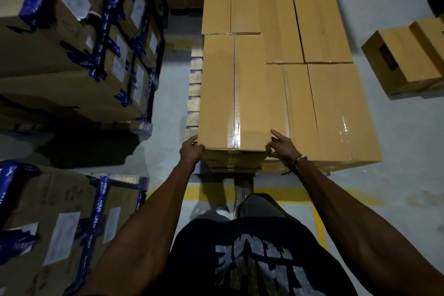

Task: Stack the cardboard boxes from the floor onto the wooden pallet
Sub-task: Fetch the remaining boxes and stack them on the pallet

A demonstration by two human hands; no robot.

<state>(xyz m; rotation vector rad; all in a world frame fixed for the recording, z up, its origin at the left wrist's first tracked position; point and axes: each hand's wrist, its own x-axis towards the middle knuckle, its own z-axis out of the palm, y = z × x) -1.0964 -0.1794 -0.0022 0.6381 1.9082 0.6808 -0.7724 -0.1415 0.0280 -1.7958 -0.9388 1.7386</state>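
Head view looks down on a top box, taped along its middle, lying on stacked boxes over the pallet, whose slat ends show at its left. Left hand grips the box's near left corner, fingers curled on the edge; right hand touches the near right corner with fingers loosely spread, grasping nothing. Grey floor carries yellow lines. More boxes sit on it well to the right. Blue-taped cartons stand stacked at left.
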